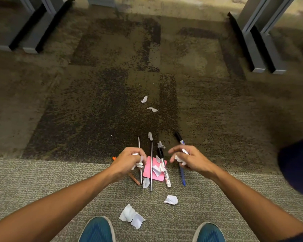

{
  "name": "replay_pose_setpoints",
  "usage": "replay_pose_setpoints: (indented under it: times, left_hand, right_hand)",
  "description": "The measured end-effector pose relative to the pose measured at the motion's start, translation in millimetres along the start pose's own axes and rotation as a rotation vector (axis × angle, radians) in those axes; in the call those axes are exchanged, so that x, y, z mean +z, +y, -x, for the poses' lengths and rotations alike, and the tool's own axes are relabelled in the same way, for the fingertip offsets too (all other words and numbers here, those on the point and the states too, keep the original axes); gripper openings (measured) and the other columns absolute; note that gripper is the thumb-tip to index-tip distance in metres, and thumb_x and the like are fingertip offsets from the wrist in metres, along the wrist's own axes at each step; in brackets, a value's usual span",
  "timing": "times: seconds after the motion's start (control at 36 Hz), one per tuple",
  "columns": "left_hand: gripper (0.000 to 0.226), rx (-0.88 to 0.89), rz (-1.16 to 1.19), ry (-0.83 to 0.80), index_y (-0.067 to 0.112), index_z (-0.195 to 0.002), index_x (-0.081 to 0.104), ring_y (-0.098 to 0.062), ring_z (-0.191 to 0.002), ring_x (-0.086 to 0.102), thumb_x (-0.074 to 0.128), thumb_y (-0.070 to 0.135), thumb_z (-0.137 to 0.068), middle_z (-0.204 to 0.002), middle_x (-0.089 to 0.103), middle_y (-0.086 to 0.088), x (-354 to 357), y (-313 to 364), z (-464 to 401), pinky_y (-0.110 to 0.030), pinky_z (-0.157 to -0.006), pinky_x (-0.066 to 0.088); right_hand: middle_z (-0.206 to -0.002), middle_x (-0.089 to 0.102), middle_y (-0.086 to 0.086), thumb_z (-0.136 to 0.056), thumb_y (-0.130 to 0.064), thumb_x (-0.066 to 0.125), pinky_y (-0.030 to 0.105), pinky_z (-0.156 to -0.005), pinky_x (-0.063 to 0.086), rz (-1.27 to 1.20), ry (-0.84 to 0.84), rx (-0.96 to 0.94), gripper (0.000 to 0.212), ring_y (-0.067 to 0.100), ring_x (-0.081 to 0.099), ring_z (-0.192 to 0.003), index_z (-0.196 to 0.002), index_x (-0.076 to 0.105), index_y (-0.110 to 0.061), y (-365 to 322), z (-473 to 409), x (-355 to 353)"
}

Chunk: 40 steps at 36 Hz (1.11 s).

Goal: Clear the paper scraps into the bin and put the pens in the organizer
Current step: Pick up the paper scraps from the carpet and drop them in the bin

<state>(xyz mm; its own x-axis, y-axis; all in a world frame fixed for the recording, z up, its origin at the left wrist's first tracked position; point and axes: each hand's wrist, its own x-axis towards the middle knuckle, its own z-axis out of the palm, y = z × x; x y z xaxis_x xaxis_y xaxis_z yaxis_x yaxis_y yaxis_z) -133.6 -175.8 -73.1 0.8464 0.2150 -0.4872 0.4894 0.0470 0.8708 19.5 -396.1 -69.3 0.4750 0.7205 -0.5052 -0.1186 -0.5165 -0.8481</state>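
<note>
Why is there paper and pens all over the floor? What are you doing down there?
A person is picking up a mess from the carpet. The left hand and the right hand each hold crumpled paper scraps. More scraps still lie around, like the white pieces near the blue shoes. Several pens and a marker lie on the floor with a pink sticky pad, not yet picked up. No bin or organizer is in view.

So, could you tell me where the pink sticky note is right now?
In the head view, the pink sticky note lies on the carpet between the left hand and right hand, under a white marker.
</note>
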Motion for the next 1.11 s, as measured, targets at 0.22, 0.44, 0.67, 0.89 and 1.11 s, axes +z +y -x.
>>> replay_pose_setpoints:
  times: [0.22,0.44,0.67,0.89,1.11]
  left_hand:
    - [0.015,-0.032,-0.07,-0.036,0.021,-0.056,0.054,-0.014,-0.059,0.042,0.046,0.012,-0.066,-0.057,0.049,0.002,-4.9,-7.4,9.7,-0.025,-0.05,0.027]
    - [0.023,-0.048,-0.381,-0.105,0.024,-0.079,0.066,-0.005,-0.066,0.063,0.073,0.046,-0.073,-0.078,0.07,0.007,-0.5,-22.2,15.3,-0.024,-0.059,0.047]
    - [0.033,0.075,-0.916,-0.117,0.035,-0.093,0.061,-0.006,-0.092,0.055,0.073,0.057,-0.071,-0.102,0.062,0.011,12.3,-41.9,18.4,-0.024,-0.076,0.045]
    - [0.029,0.209,-1.095,-0.097,0.031,-0.1,0.059,-0.006,-0.091,0.048,0.072,0.046,-0.08,-0.107,0.062,0.007,16.7,-56.1,16.3,-0.028,-0.087,0.05]
    - [0.027,0.268,-1.091,-0.1,0.028,-0.102,0.06,-0.01,-0.094,0.06,0.071,0.042,-0.082,-0.105,0.064,0.007,18.0,-62.5,17.3,-0.022,-0.08,0.045]
  right_hand:
    - [-0.097,0.066,-0.032,-0.1,-0.038,0.052,0.026,-0.084,0.049,0.31,0.041,-0.08,0.018,-0.017,0.059,-0.091,-0.106,0.069,-0.037,-3.7,7.2,13.3]
    - [-0.127,0.063,-0.012,-0.089,-0.054,0.063,0.037,-0.098,0.049,0.652,0.001,-0.138,0.034,-0.001,0.059,-0.106,-0.117,0.062,-0.036,0.9,2.8,32.2]
    - [-0.131,0.061,-0.005,-0.084,-0.065,0.06,0.041,-0.091,0.053,0.995,0.051,-0.192,0.053,0.018,0.06,-0.114,-0.126,0.052,-0.034,12.2,-3.9,44.8]
    - [-0.105,0.066,-0.004,-0.083,-0.074,0.049,0.031,-0.055,0.041,1.293,0.105,-0.357,0.058,0.021,0.067,-0.079,-0.118,0.052,-0.027,19.8,-9.7,59.1]
    - [-0.082,0.057,-0.003,-0.104,-0.045,0.038,0.028,-0.041,0.037,1.402,0.117,-0.447,0.03,0.015,0.056,-0.057,-0.102,0.052,-0.019,27.3,-10.9,66.2]
